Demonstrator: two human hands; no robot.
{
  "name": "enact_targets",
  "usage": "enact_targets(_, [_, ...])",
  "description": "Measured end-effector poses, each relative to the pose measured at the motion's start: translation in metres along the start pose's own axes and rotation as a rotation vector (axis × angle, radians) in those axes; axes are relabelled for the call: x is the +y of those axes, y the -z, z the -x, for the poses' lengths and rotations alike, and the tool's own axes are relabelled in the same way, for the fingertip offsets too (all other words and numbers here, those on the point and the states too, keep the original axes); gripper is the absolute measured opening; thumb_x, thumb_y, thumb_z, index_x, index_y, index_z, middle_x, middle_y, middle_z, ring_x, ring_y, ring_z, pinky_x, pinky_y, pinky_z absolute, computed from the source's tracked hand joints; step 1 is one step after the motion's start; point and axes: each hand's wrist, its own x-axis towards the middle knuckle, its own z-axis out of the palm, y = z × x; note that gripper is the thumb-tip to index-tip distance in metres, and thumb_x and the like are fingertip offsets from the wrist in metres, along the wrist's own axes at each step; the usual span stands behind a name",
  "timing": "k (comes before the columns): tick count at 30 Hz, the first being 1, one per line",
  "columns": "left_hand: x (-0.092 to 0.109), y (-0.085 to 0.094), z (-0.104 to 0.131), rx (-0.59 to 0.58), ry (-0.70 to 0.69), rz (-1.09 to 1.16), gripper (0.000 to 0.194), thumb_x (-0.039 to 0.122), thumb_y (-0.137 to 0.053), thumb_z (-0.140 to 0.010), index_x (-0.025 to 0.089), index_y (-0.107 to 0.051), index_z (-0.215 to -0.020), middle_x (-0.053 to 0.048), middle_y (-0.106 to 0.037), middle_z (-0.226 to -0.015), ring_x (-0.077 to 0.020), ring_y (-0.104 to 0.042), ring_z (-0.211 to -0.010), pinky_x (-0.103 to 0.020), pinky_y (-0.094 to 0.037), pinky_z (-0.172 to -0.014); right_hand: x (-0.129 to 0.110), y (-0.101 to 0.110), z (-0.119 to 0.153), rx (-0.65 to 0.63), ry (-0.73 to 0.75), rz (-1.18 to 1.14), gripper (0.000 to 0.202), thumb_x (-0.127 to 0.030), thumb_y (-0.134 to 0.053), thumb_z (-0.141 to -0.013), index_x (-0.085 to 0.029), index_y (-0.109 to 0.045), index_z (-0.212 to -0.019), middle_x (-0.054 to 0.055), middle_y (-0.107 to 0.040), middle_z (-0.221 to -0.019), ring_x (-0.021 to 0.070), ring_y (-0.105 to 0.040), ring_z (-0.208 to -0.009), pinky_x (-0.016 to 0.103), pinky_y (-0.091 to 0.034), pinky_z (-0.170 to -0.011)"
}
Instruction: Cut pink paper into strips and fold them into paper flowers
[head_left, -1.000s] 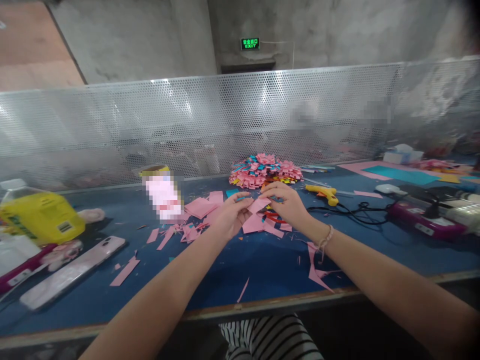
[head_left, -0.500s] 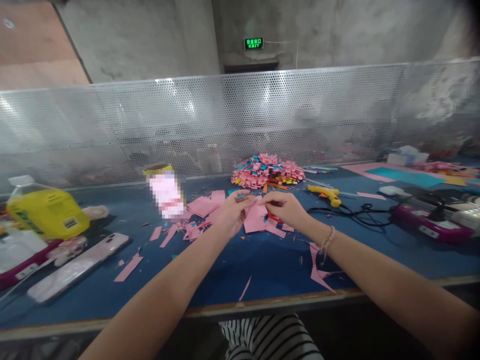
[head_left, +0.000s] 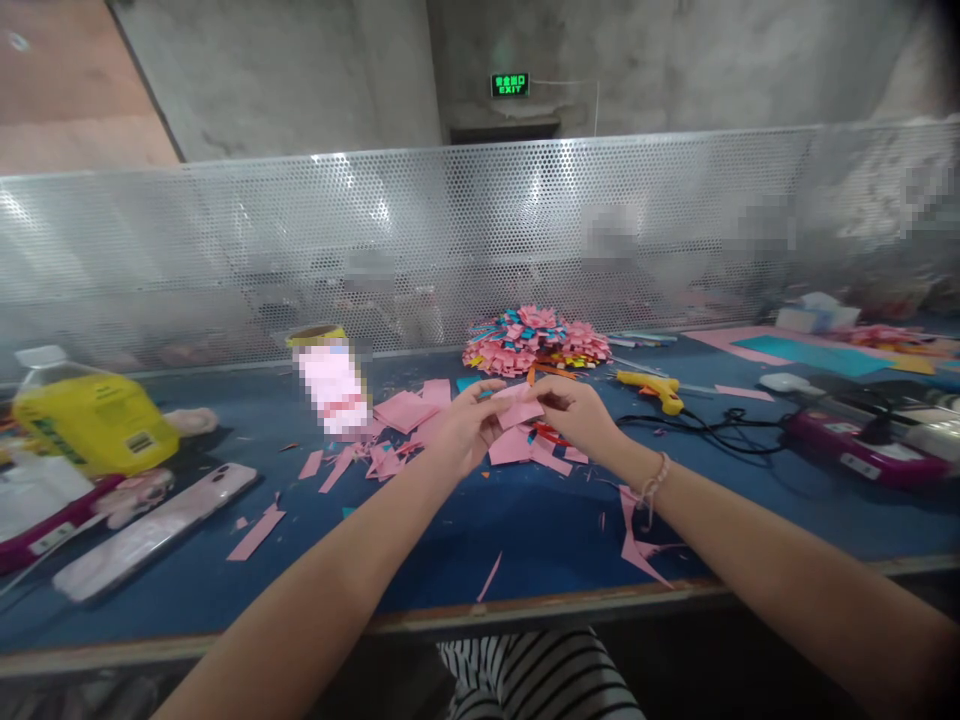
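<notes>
Between my hands is a small piece of pink paper (head_left: 519, 408), pinched at its left side by my left hand (head_left: 474, 418) and at its right by my right hand (head_left: 571, 410). Both hands are closed on it, a little above the table. Under it lie more pink paper pieces (head_left: 511, 446), with some orange and blue bits showing beside them. Pink paper sheets and scraps (head_left: 405, 410) are spread left of my left hand. Behind my hands sits a heap of folded pink, blue and yellow paper pieces (head_left: 525, 340).
A yellow glue gun (head_left: 652, 390) with a black cord lies to the right, near a purple power strip (head_left: 862, 445). On the left are a phone (head_left: 157, 532), a bottle of yellow liquid (head_left: 90, 420) and a tilted pixelated container (head_left: 334, 385). A perforated metal screen (head_left: 420, 240) closes the back.
The pink paper in my hands has been turned or folded, and now shows a shorter, wider shape. My hands have stayed in nearly the same place.
</notes>
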Motion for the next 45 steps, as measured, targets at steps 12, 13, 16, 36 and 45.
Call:
enact_targets(12, [0.006, -0.006, 0.005, -0.077, 0.101, 0.099, 0.016, 0.001, -0.056, -0.063, 0.011, -0.054, -0.075, -0.003, -0.06, -0.065, -0.008, -0.057, -0.057, -0.017, -0.045, -0.054, -0.011, -0.005, -0.003, 0.089, -0.185, -0.382, 0.008, -0.013, -0.062, -0.056, -0.019, -0.061, -0.062, -0.002, -0.061, -0.061, 0.0098, -0.054, -0.055, 0.024, -0.046, -0.054])
enact_targets(13, [0.006, -0.006, 0.005, -0.079, 0.101, 0.104, 0.015, 0.001, -0.056, -0.063, 0.011, -0.054, -0.074, -0.002, -0.06, -0.065, -0.0078, -0.057, -0.057, -0.017, -0.045, -0.054, -0.01, -0.006, -0.003, 0.094, -0.197, -0.411, 0.009, -0.013, -0.063, -0.055, -0.019, -0.061, -0.062, -0.002, -0.061, -0.06, 0.0095, -0.054, -0.054, 0.024, -0.046, -0.054])
enact_targets(16, [0.006, -0.005, 0.005, -0.093, 0.112, 0.104, 0.012, 0.002, -0.056, -0.063, 0.011, -0.055, -0.072, -0.002, -0.059, -0.063, -0.0071, -0.056, -0.056, -0.017, -0.044, -0.054, -0.006, -0.009, -0.002, 0.09, -0.224, -0.484, 0.011, -0.014, -0.065, -0.055, -0.019, -0.061, -0.063, -0.003, -0.059, -0.058, 0.0087, -0.053, -0.052, 0.024, -0.046, -0.053])
enact_targets(36, [-0.004, 0.001, 0.005, -0.254, 0.102, -0.095, 0.021, 0.033, -0.06, -0.066, 0.013, -0.054, -0.066, 0.002, -0.049, -0.052, -0.0057, -0.045, -0.046, -0.019, -0.037, -0.046, -0.01, -0.002, -0.001, -0.026, -0.204, -0.589, 0.011, -0.014, -0.066, -0.057, -0.019, -0.061, -0.066, -0.003, -0.06, -0.063, 0.0074, -0.055, -0.057, 0.021, -0.044, -0.055])
enact_targets(45, [-0.004, -0.004, 0.007, -0.187, 0.006, -0.12, 0.023, 0.031, -0.064, -0.062, 0.014, -0.047, -0.061, 0.003, -0.049, -0.054, -0.0062, -0.046, -0.048, -0.02, -0.039, -0.049, -0.012, -0.001, -0.004, 0.019, -0.217, -0.405, 0.019, -0.005, -0.057, -0.055, -0.02, -0.06, -0.068, -0.003, -0.06, -0.062, 0.008, -0.054, -0.056, 0.021, -0.045, -0.054])
